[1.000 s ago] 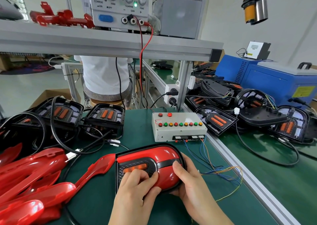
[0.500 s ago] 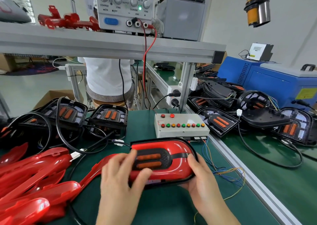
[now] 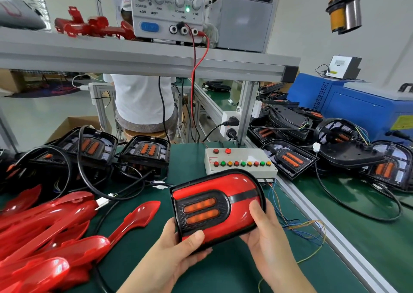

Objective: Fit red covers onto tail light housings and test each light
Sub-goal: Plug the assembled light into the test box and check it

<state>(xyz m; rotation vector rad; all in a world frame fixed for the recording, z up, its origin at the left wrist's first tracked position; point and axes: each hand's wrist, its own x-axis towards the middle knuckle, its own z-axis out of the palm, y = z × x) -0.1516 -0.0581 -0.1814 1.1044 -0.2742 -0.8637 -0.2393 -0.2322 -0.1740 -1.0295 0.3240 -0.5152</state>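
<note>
You hold the tail light (image 3: 223,205) in both hands above the green worktop (image 3: 223,275), just on the near side of the white test box (image 3: 240,158) with its row of coloured buttons. Its long axis runs left to right and rises a little toward the far right. The square end, with the two orange strips in their black surround, points left, and the rounded end points right. The face is tilted up toward you. The red cover (image 3: 241,219) sits on it inside the black rim. Your left hand (image 3: 176,254) has its grip clamped on the near left corner, with the thumb lying on the lower edge of the cover and the fingers tucked underneath. Your right hand (image 3: 266,237) has its grip clamped on the rounded end, with the thumb pressed on the red face just below the black stripe and the fingers behind, out of sight. A heap of loose covers (image 3: 44,230) lies at the near left, and a single cover (image 3: 138,216) lies beside it, well short of your left hand. Bare housings (image 3: 145,152) with black cables stand at the far left, and more housings (image 3: 290,158) lie on the right, past the aluminium rail. Thin coloured wires (image 3: 301,228) trail from the test box across the worktop near your right hand. On the shelf (image 3: 89,53) above stands a power supply (image 3: 167,9) with a green lamp lit, and red and black leads hang down from it.
</note>
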